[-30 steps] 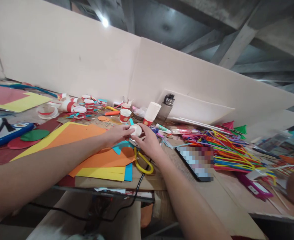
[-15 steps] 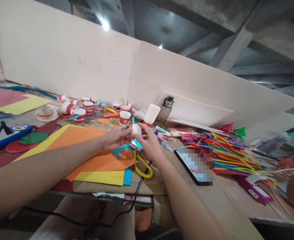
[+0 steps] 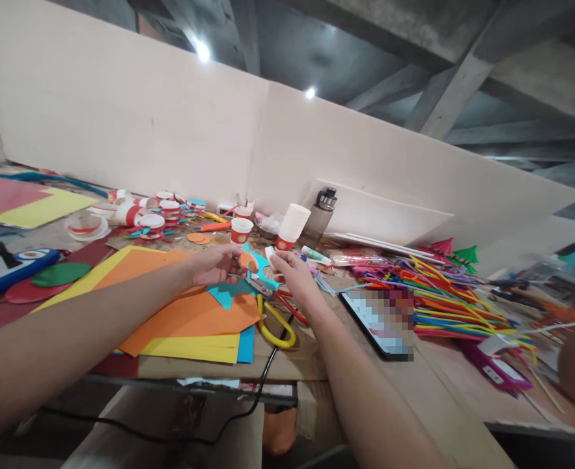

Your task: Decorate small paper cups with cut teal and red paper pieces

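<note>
My left hand [image 3: 219, 264] has its fingertips pinched at a small orange paper disc [image 3: 248, 262]. Facing it, my right hand [image 3: 293, 273] grips a small white piece [image 3: 270, 255] between thumb and fingers; only part of it shows, so its kind is unclear. Cut blue paper [image 3: 262, 269] lies just behind and below the fingertips. Under my hands rest scissors [image 3: 276, 343] with one yellow and one red handle. Orange paper sheets [image 3: 189, 322] and yellow sheets spread below my left forearm.
Behind my hands stand a red-and-white paper cup [image 3: 241, 229], a cup stack [image 3: 294, 225] and a dark bottle [image 3: 320, 213]. Cup pieces [image 3: 151, 225] crowd the left. A phone [image 3: 378, 326] and colourful pipe cleaners [image 3: 458, 293] lie right. A black cable [image 3: 266, 374] hangs over the edge.
The white round piece held between both hands now shows only as a narrow white part at my right fingers. My hands have moved slightly apart, and the orange disc and blue paper are uncovered.
</note>
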Motion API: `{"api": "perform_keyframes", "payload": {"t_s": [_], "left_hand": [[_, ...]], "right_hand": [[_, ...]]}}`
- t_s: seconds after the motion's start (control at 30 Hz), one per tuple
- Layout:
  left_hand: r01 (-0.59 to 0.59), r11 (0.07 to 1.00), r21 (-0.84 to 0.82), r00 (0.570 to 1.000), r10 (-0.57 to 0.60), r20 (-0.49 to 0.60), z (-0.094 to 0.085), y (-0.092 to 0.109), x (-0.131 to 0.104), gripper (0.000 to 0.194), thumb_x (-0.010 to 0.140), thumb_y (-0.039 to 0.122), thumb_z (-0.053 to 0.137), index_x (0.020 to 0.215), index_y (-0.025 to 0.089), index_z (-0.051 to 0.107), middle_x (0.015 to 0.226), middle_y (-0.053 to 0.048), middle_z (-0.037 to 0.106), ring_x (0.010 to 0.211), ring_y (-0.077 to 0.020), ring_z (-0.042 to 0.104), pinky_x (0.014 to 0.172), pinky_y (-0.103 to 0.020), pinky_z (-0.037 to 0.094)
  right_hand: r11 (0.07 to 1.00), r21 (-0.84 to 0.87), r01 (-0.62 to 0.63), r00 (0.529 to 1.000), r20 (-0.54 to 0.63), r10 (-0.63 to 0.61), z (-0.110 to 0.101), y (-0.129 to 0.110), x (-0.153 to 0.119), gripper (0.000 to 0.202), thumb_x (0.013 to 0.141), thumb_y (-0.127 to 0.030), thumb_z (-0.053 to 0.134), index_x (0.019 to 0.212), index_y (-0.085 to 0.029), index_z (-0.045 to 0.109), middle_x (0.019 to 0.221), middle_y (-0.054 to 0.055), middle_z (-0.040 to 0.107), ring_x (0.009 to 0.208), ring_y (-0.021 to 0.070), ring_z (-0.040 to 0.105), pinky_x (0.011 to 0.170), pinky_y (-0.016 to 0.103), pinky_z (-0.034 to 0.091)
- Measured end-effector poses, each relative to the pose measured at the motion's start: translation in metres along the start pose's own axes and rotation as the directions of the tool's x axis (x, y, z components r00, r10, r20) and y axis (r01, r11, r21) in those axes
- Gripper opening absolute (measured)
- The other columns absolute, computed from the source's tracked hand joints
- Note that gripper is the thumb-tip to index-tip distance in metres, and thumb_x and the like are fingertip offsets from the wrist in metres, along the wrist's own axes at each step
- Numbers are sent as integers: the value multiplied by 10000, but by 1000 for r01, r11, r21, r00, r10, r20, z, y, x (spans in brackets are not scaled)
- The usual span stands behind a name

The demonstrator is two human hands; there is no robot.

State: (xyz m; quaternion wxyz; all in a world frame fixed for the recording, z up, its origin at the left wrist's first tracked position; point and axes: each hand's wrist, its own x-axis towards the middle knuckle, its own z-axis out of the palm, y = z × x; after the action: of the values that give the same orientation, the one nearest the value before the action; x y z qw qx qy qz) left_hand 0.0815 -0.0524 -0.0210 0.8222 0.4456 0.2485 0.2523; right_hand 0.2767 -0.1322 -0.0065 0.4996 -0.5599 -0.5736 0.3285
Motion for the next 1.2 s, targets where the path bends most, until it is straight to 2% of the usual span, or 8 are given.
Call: {"api": "perform_keyframes", "payload": {"t_s": [0.13, 0.27, 0.43, 0.57, 0.67, 0.8, 0.93, 1.2], "left_hand": [[188, 971, 145, 982, -181, -59, -11, 7, 1, 182, 737, 246, 612, 774, 90, 698, 772, -140, 717, 576, -162, 634, 455, -212, 454], [224, 937, 268, 971, -191, -141, -14, 12, -3, 124, 702, 245, 692, 708, 123, 708, 702, -143, 716, 578, -179, 657, 411, -189, 401], [168, 789, 592, 966, -11, -258, -15, 22, -13, 195, 673, 321, 748, 667, 132, 702, 555, -117, 671, 454, -181, 603, 404, -225, 372], [86, 566, 820, 892, 323, -317, -8, 31, -18, 327, 693, 395, 741, 507, 151, 628, 411, -35, 556, 367, -116, 481, 402, -212, 309], [-145, 706, 694, 897, 390, -210, 4, 27, -18, 380, 759, 517, 662, 716, 142, 704, 586, -56, 649, 468, -116, 529, 469, -213, 369], [-174, 952, 252, 984, 178, 9, 21, 9, -14, 562, 779, 660, 553, 841, 120, 694, 831, -128, 705, 741, -178, 644, 668, -267, 482], [-143, 988, 49, 966, 129, 225, 30, -7, -10, 607, 814, 678, 474, 925, 118, 680, 907, -151, 709, 816, -194, 650, 733, -291, 482], [-271, 963, 12, 916, 254, 311, 28, -13, -11, 399, 805, 454, 661, 1065, 150, 658, 986, -120, 694, 815, -168, 649, 718, -267, 479]], "right_hand": [[998, -51, -42, 999, 18, 43, 0, 5, 3, 368, 754, -478, 606, 923, -153, 635, 756, 15, 610, 669, 121, 547, 575, 241, 452], [997, -78, -6, 1000, 29, 9, 0, 4, 1, 359, 766, -470, 605, 947, -163, 648, 808, 24, 649, 687, 122, 569, 590, 243, 468], [984, -157, 83, 996, -16, -86, 2, 1, -1, 334, 769, -403, 627, 1008, -171, 652, 939, 44, 685, 801, 147, 619, 689, 278, 514], [956, -213, 204, 974, -59, -221, 6, 3, -1, 436, 750, -368, 662, 1129, -163, 595, 1128, 92, 642, 884, 168, 623, 737, 303, 528], [891, -278, 359, 921, -50, -386, 9, 4, -3, 507, 763, -346, 663, 1218, -164, 536, 1201, 115, 589, 914, 176, 612, 743, 310, 526], [778, -369, 508, 840, 12, -543, 11, -2, -10, 441, 799, -310, 638, 1209, -184, 533, 1188, 99, 577, 1003, 192, 578, 840, 335, 499], [735, -393, 553, 808, 35, -589, 13, -10, -17, 408, 814, -283, 616, 1203, -206, 517, 1193, 90, 568, 1021, 194, 558, 869, 341, 482], [696, -421, 582, 771, 13, -637, 15, -11, -21, 454, 758, -242, 637, 1188, -222, 495, 1207, 94, 540, 1080, 226, 522, 892, 370, 464]]}}
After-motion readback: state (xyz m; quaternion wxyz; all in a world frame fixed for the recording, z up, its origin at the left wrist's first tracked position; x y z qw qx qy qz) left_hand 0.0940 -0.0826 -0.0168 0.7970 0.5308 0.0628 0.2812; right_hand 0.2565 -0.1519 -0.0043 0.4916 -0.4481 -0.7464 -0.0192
